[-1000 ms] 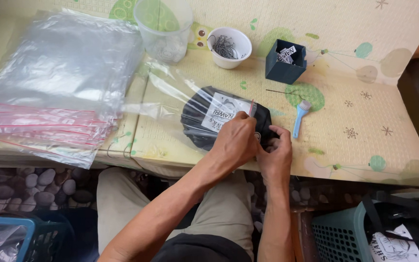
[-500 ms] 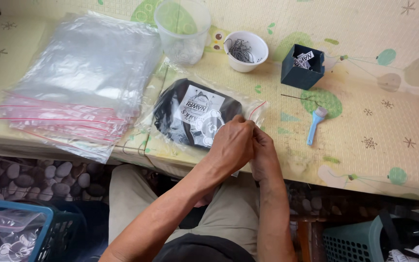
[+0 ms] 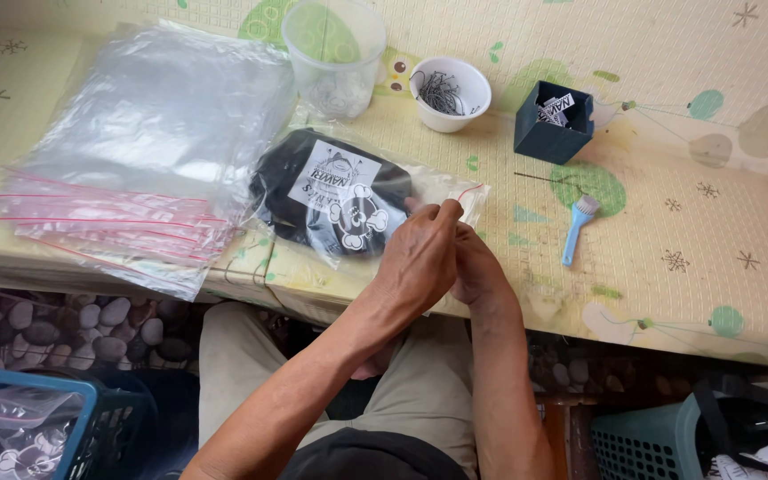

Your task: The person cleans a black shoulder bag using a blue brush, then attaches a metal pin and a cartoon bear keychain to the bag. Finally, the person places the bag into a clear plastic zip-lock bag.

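Here the left hand lies over the right hand at the near edge of the table, both closed in a pinch on the red-striped mouth of a clear bag; the left thumb and forefinger press the seal, while the right hand's fingers are mostly hidden beneath the left, so how tightly they close cannot be told. Inside the bag sits a folded black garment with a white printed patch facing up, lying flat on the patterned table cover just left of the hands. Touching the bag's left side is a stack of empty bags with red zip strips, fanned along the front edge. Behind the garment stands a clear plastic tub, and beside it a white bowl holding small dark metal pieces. To the right of the bowl is a dark blue box with tags inside. A light blue brush lies well right of the hands, near a thin dark pin. Below the table, a blue basket sits at lower left and a teal basket at lower right
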